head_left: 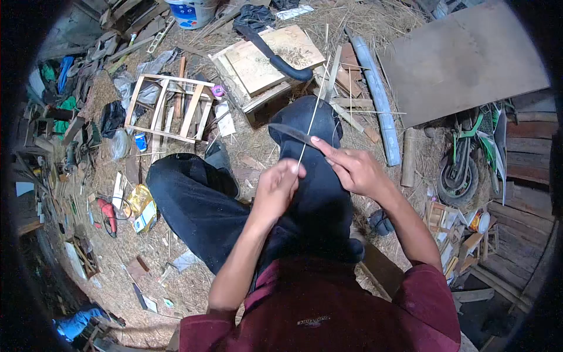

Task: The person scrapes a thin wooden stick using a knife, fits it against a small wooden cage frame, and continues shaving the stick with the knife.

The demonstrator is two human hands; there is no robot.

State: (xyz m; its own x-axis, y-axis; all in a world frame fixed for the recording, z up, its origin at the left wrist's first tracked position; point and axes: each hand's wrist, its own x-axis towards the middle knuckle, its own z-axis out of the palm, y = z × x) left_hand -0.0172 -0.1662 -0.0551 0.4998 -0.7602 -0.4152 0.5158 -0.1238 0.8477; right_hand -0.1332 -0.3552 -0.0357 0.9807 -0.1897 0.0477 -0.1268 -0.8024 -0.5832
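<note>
1. Plainly, your left hand (277, 186) pinched the near end of the thin strip (317, 107), thumb against fingers with no gap to be seen; the strip slanted up and away over your right knee (291, 111).
2. Your right hand (358, 170) was closed around the knife (290, 133), its thumb end near where blade and strip crossed; you hid the handle, and I couldn't tell which way the edge faced.
3. A slip toward the left thumb looked like the main danger, since the pinch sat close to the crossing.
4. The knee lay beneath the blade, so too much force could have nicked it.
5. So slender a strip might have snapped if bent, or snagged its far end among the offcuts (347, 81).
</note>
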